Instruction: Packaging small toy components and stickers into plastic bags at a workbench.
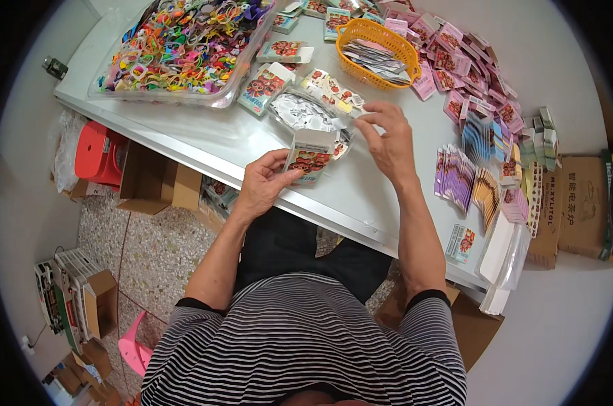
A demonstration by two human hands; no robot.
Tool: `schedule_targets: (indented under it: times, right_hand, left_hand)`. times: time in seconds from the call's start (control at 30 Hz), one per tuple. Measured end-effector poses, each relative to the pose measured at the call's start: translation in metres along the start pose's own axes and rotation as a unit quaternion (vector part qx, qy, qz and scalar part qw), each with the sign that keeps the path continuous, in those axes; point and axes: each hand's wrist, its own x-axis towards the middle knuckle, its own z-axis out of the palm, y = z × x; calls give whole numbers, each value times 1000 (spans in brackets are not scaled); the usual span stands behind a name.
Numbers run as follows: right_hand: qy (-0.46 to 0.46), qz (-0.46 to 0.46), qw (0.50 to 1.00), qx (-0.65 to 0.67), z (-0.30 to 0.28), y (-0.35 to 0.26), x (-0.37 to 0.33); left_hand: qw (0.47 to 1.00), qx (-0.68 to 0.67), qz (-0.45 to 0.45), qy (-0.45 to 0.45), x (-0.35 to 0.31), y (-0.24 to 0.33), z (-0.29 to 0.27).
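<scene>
My left hand (258, 186) is closed around a small printed carton (311, 162), held tilted with its top flap up, over the table's front edge. My right hand (390, 139) hovers to the right of it, thumb and forefinger apart, with nothing visible between them. Just beyond the carton lies a clear tray or bag of black-and-white printed pieces (300, 110). Illustrated cards or stickers (330, 91) are behind that. A similar carton (262, 90) with an open end lies to the left.
A clear bin (212, 99) of colourful small plastic items sits at the back left. A yellow basket (349, 34) holds flat packets. Pink cartons (448, 61) pile up at the back right. Purple packets (454, 177) and another carton (461, 243) lie on the right.
</scene>
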Motion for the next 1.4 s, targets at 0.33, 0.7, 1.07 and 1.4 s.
schedule_targets:
  times: [0.33,0.7,1.07,1.4]
  right_hand:
    - [-23,119,976,180,-6,7,-6]
    - [3,112,974,198,4,8,-6]
    - [25,72,972,221,3,9,-7]
    - [42,18,984,175,3,-4,-10]
  left_hand:
    - [1000,-4,-11,-1,2,-1,-2]
    - [1000,1,-9,-1,1,1,0]
    - [1000,-1,-5,-2,1,3,1]
    - [1000,-3,9,-2,2,-1,2]
